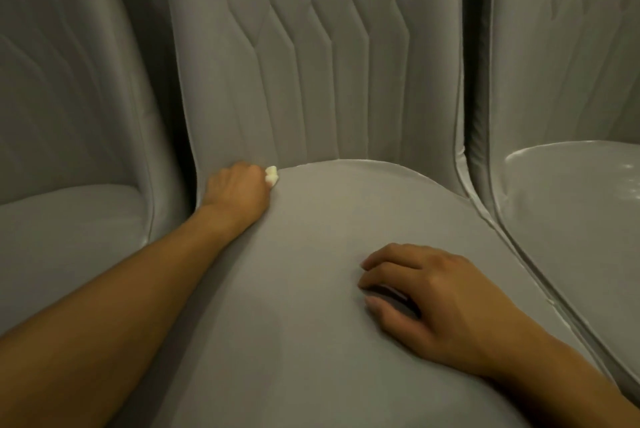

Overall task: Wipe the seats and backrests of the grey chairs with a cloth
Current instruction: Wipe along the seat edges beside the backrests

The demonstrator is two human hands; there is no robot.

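While left hand (pixel 235 190) grips cloth (pixel 272 175) poking rightward, right hand (pixel 433 299) rests loose-fingered on seat (pixel 311 254).

light: dim, warm | glare: sheen on right chair seat (pixel 581 206) | focus: soft | edges: wide-angle bowing

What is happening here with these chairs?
A person is wiping the middle chair. The left hand grips a small white cloth, pushed into the back left corner of the seat, where it meets the backrest. The right hand rests on the seat nearer the front and holds nothing. The left chair and the right chair stand close beside it.
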